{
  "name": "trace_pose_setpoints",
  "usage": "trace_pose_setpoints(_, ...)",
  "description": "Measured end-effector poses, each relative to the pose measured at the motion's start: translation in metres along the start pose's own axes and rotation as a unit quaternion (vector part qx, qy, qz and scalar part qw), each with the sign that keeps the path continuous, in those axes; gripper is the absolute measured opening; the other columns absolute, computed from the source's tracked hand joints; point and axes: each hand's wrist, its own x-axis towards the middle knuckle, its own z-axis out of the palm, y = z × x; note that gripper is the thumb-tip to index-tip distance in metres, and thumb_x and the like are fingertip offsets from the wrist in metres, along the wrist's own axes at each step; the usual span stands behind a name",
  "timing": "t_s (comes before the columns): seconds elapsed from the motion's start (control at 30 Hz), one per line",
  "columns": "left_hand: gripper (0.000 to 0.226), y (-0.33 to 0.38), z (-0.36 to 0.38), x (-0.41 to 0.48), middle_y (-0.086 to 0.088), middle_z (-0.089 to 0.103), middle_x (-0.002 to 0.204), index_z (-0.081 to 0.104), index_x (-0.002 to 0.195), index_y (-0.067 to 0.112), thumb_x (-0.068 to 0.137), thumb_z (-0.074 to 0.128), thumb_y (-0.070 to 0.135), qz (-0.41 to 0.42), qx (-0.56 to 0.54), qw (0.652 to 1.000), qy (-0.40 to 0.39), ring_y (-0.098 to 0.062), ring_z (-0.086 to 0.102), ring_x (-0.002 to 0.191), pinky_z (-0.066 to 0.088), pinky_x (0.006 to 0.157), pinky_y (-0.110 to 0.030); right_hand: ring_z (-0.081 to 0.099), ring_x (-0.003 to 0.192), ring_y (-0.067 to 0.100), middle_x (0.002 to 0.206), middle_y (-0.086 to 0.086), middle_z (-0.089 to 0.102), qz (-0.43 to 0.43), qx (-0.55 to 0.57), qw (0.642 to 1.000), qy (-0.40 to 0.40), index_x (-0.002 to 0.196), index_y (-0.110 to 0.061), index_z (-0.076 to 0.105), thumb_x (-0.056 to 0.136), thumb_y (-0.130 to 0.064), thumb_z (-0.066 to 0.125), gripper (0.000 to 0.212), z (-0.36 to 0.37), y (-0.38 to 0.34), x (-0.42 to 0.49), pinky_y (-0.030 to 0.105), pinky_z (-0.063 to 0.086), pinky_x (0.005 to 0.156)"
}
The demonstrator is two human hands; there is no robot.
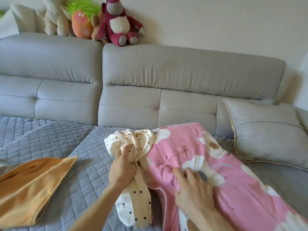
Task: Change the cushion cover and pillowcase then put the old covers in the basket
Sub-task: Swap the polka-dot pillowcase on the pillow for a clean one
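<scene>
The cream dotted cover (133, 145) lies bunched on the sofa seat, twisted into a knot-like wad at its far end and trailing back toward the person in a loose tail. The left hand (122, 167) grips it at the waist of the bunch: its fingers (126, 150) are curled tightly into the cloth, thumb side up, so the wad swells just beyond the fingertips and the tail hangs out below the wrist.

Touching this bundle on the right is the pink pillowcase (233, 180), printed with white flowers and filled out by what is inside it, stretching from just past the left fingers away to the lower right. The right hand (191, 189) rests on top of it near its piped edge, fingers (180, 173) spread wide and lying flat on the fabric, holding nothing that can be seen.

Well to the left of the left fingers an orange cover (30, 185) lies flat on the grey quilted seat cover (58, 139). Far to the right of the right fingers a grey cushion (266, 134) leans against the sofa backrest (166, 72). Beyond both hands, on top of the backrest, sit a red plush bear (120, 24), an orange toy with green hair (81, 22) and a cream plush (53, 15).
</scene>
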Motion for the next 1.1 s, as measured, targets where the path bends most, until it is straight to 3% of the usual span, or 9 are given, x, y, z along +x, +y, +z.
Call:
trace_pose_setpoints(0.1,0.064,0.000,-0.035,0.003,0.000,0.041,0.133,0.044,0.136,0.040,0.084,0.047,0.002,0.002,0.088,0.995,0.047,-0.029,0.052,0.079,0.039,0.064,-0.033,0.060,0.052,0.032,0.067,0.002,0.059,-0.002,0.024,0.994,0.111,0.084,-0.019,0.068,0.047,-0.005,0.073,0.039,-0.020,0.030,0.021,0.033,0.042,0.038)
trace_pose_setpoints(0.23,0.059,-0.006,-0.078,0.022,0.000,0.042,0.128,0.050,0.135,0.037,0.086,0.050,0.003,0.040,0.162,0.983,0.072,-0.034,0.058,0.084,0.045,0.061,-0.037,0.063,0.067,0.043,0.085,0.012,0.065,0.163,0.079,0.959,0.218,0.088,-0.017,0.065,0.069,0.001,0.063,0.026,-0.053,0.086,0.059,0.037,0.040,0.052)
trace_pose_setpoints(0.4,0.053,-0.001,-0.097,0.031,0.011,0.045,0.122,0.053,0.126,0.048,0.085,0.053,0.016,0.114,0.166,0.979,-0.021,-0.023,0.057,0.094,0.048,0.065,-0.033,0.063,0.097,0.035,0.107,0.003,0.065,0.169,0.031,0.985,0.032,0.119,-0.024,0.064,0.081,-0.018,0.064,0.039,-0.001,0.081,0.071,0.040,0.051,0.074)
trace_pose_setpoints(0.5,0.055,-0.001,-0.086,0.012,0.016,0.039,0.124,0.048,0.130,0.050,0.084,0.056,0.020,0.131,0.157,0.974,-0.102,-0.017,0.053,0.090,0.044,0.063,-0.031,0.054,0.117,0.024,0.122,-0.002,0.058,0.154,-0.062,0.980,-0.108,0.131,-0.032,0.052,0.085,-0.051,0.052,0.050,0.026,0.054,0.076,0.036,0.044,0.092)
trace_pose_setpoints(0.6,0.064,-0.008,-0.074,-0.010,0.019,0.037,0.125,0.045,0.132,0.051,0.079,0.055,0.016,0.183,0.164,0.954,-0.174,-0.017,0.055,0.106,0.052,0.071,-0.037,0.040,0.128,0.031,0.133,0.007,0.047,0.173,-0.070,0.966,-0.178,0.136,-0.022,0.044,0.086,-0.055,0.044,0.059,0.020,0.026,0.093,0.044,0.035,0.103)
trace_pose_setpoints(0.77,0.061,-0.018,-0.056,-0.035,0.019,0.031,0.144,0.041,0.135,0.056,0.080,0.050,0.032,0.232,0.156,0.926,-0.255,-0.013,0.038,0.129,0.049,0.090,-0.033,0.047,0.127,0.029,0.135,0.002,0.056,0.095,0.294,0.943,-0.123,0.127,-0.033,0.057,0.078,-0.077,0.043,0.068,-0.003,-0.041,0.121,0.042,0.041,0.103)
trace_pose_setpoints(0.87,0.052,-0.024,-0.047,-0.042,0.017,0.035,0.146,0.039,0.136,0.058,0.087,0.047,0.047,0.253,0.168,0.911,-0.279,-0.018,0.040,0.127,0.046,0.094,-0.033,0.038,0.138,0.020,0.146,-0.002,0.047,-0.026,0.359,0.918,-0.167,0.140,-0.041,0.047,0.081,-0.070,0.060,0.066,-0.004,-0.090,0.137,0.037,0.034,0.111)
trace_pose_setpoints(0.97,0.048,-0.032,-0.046,-0.046,0.019,0.040,0.143,0.025,0.140,0.064,0.092,0.027,0.060,0.253,0.168,0.907,-0.291,-0.018,0.042,0.126,0.046,0.096,-0.042,0.028,0.146,0.020,0.158,-0.002,0.032,-0.110,0.271,0.921,-0.257,0.149,-0.051,0.029,0.083,-0.059,0.066,0.076,0.013,-0.121,0.150,0.039,0.028,0.117)
trace_pose_setpoints(1.1,0.037,-0.045,-0.057,-0.051,0.013,0.053,0.126,0.023,0.138,0.056,0.102,0.027,0.053,0.179,0.030,0.954,-0.237,-0.019,0.060,0.099,0.050,0.085,-0.041,0.058,0.120,0.025,0.129,-0.003,0.065,-0.053,0.239,0.962,-0.122,0.126,-0.041,0.062,0.095,-0.022,0.048,0.039,0.021,-0.118,0.160,0.032,0.047,0.089)
